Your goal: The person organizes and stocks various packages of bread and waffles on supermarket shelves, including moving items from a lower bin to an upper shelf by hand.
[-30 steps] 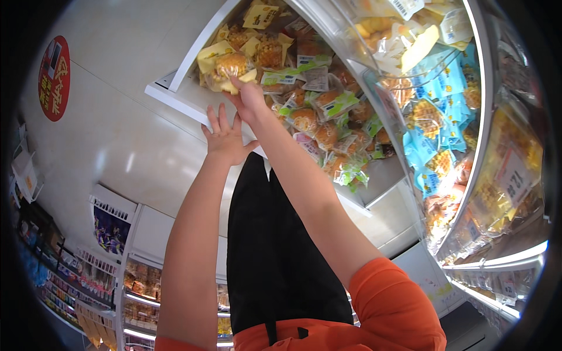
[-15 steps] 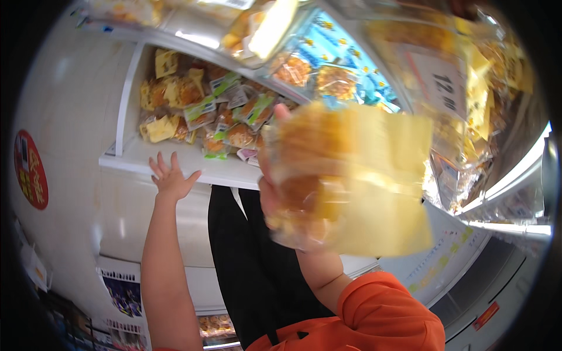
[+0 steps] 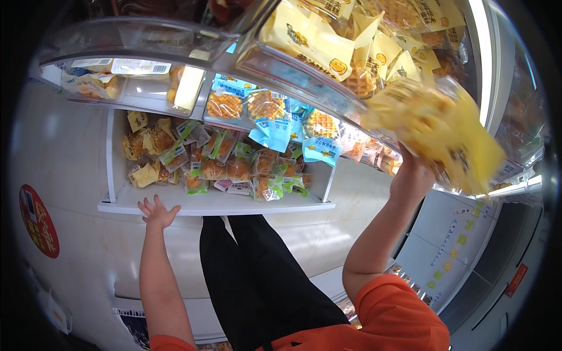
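Up at the right, my right hand (image 3: 411,171) is closed on a yellow pastry packet (image 3: 445,126), which motion blurs; whether it is one or more cannot be told. It hangs at the edge of the upper clear bin (image 3: 304,76), beside yellow-wrapped waffles (image 3: 360,82). My left hand (image 3: 158,212) has its fingers spread over the front edge of the white open drawer (image 3: 216,207). Inside the drawer lie several wrapped buns, some in yellow packs (image 3: 146,174) and others in clear and green packs (image 3: 237,169).
Between the drawer and the upper bin, a middle tray holds blue-wrapped waffles (image 3: 269,133). Left of them stand clear packs of pastry (image 3: 99,85). A lit shelf edge (image 3: 483,58) runs along the right. A red oval sticker (image 3: 39,221) marks the left side.
My right hand has moved up and right with the yellow packet, from over the drawer to the upper bin. The view has shifted, showing more of the drawer; my left hand remains at its edge.
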The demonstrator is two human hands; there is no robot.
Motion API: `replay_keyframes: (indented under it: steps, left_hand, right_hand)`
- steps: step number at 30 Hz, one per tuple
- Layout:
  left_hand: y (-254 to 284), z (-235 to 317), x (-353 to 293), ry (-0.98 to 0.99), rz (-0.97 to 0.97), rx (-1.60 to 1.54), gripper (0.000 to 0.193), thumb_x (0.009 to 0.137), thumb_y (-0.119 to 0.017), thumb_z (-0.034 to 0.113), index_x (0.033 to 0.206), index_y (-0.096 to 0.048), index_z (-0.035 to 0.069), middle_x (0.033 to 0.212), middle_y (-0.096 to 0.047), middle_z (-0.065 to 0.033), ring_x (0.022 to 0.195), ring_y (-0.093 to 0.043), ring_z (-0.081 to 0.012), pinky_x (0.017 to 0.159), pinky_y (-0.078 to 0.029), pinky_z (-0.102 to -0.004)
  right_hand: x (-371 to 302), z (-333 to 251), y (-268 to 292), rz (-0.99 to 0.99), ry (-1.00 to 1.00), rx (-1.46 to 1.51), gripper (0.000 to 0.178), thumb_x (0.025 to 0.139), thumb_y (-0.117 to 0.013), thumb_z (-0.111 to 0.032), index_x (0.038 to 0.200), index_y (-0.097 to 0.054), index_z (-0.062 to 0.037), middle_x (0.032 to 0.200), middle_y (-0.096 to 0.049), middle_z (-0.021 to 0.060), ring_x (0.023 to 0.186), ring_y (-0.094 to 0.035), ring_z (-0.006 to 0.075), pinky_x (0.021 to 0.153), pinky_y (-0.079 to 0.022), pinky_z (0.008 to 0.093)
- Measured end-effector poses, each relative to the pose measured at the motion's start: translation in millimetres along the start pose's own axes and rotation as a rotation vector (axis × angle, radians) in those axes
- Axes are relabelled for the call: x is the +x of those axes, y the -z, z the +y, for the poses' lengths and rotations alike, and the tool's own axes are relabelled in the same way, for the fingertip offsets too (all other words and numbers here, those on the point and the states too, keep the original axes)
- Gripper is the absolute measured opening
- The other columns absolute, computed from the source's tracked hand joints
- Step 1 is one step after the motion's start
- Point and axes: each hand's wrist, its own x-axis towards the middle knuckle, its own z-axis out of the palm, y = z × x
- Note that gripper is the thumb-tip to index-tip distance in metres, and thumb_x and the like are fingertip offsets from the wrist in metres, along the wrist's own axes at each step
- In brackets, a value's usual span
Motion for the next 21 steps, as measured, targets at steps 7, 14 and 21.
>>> replay_keyframes:
  steps: [7,14,21]
  left_hand:
    - [-1,1,5,0.01,0.013,0.027,0.107,0.071,-0.062,0.064,0.147,-0.009,0.011,0.151,0.007,-0.0239,0.138,0.019,-0.04,0.108,-0.013,-0.0608]
    - [-9,-6,9,0.001,0.042,0.01,0.107,0.07,-0.062,0.066,0.147,-0.012,0.011,0.151,0.004,-0.0238,0.138,0.015,-0.0403,0.106,-0.017,-0.0618]
    - [-3,1,5,0.012,0.022,0.017,0.105,0.07,-0.061,0.065,0.147,-0.013,0.011,0.151,0.005,-0.0239,0.138,0.017,-0.0402,0.107,-0.017,-0.0613]
  right_hand:
    - [56,-33,-28,-0.588,0.127,0.157,0.039,0.076,-0.073,-0.003,0.112,-0.057,0.0044,0.108,-0.064,0.0123,0.1,-0.061,0.0182,0.087,-0.049,0.0322]
    - [85,-10,10,-1.026,-0.068,0.222,0.038,0.088,-0.058,-0.017,0.119,-0.053,0.0054,0.12,-0.057,0.0112,0.115,-0.05,0.0188,0.102,-0.035,0.0349]
    - [84,-34,-11,-1.111,-0.12,0.001,0.039,0.093,-0.055,-0.023,0.122,-0.053,0.004,0.122,-0.057,0.0081,0.113,-0.049,0.0167,0.099,-0.036,0.0291]
